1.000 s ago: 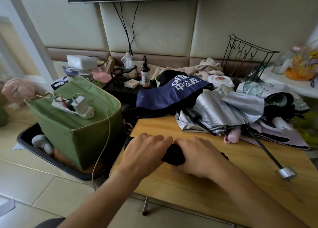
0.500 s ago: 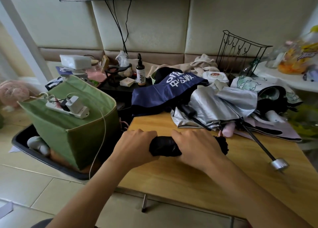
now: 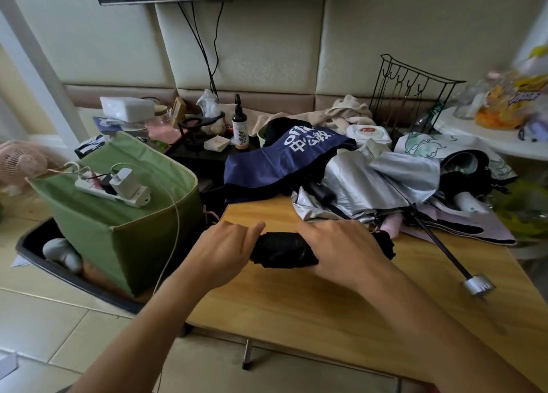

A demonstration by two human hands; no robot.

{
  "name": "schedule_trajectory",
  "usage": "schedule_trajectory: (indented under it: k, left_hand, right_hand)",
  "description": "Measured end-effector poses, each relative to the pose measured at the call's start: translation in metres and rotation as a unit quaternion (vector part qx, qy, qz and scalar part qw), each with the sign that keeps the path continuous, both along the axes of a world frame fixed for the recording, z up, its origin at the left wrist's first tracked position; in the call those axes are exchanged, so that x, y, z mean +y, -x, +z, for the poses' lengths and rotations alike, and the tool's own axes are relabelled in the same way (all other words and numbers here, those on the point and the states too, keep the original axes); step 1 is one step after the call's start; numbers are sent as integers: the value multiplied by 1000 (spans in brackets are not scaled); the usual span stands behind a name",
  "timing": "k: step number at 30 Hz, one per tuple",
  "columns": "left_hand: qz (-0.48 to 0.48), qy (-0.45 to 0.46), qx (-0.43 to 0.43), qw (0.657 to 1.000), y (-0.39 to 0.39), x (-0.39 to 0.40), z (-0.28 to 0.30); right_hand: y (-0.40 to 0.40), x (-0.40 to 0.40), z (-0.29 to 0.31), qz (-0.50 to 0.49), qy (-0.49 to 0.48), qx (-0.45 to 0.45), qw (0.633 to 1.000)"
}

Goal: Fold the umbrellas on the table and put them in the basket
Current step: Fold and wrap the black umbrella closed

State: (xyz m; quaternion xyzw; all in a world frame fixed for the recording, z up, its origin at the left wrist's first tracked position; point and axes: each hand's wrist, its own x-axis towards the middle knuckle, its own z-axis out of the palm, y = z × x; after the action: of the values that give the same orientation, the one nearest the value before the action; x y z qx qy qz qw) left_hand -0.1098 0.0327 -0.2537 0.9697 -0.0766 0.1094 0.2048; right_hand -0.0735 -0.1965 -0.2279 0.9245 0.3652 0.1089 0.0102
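Both hands grip one folded black umbrella (image 3: 281, 248) that lies crosswise on the wooden counter (image 3: 296, 300). The left hand (image 3: 221, 248) curls over its left end, knuckles up, at the counter's left edge. The right hand (image 3: 341, 248) wraps over the bundle's right part, fingers curled down around the fabric; a ruffle of black cloth pokes out just past it on the right.

Beyond the hands sits a heap of unfolded umbrellas — a navy umbrella (image 3: 281, 158) with white lettering straight ahead, and a silver umbrella (image 3: 379, 179) beyond the right hand, crumpled against it. The silver one's dark shaft runs diagonally down to a metal end cap (image 3: 477, 285), which rests on the counter well to the right of the right hand. Farther right, a pale printed umbrella (image 3: 427, 146) and a lilac umbrella (image 3: 474, 228) lie partly under the pile.

To the left of the left hand, off the counter, stands a green fabric basket (image 3: 142, 244) — a white power strip (image 3: 115, 192) with a charger plugged in lies across its open top, and a white cable (image 3: 175, 229) hangs down its side. The basket sits in a black tray (image 3: 53, 268) on the tiled floor. A small pink fan (image 3: 20, 161) stands far to the left.
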Motion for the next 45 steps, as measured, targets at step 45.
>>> schedule_trajectory:
  k: [45]
  left_hand:
    - [-36,107,-187,976,10,-70,-15]
  right_hand:
    - [11,12,-9,-46,-102,341,934]
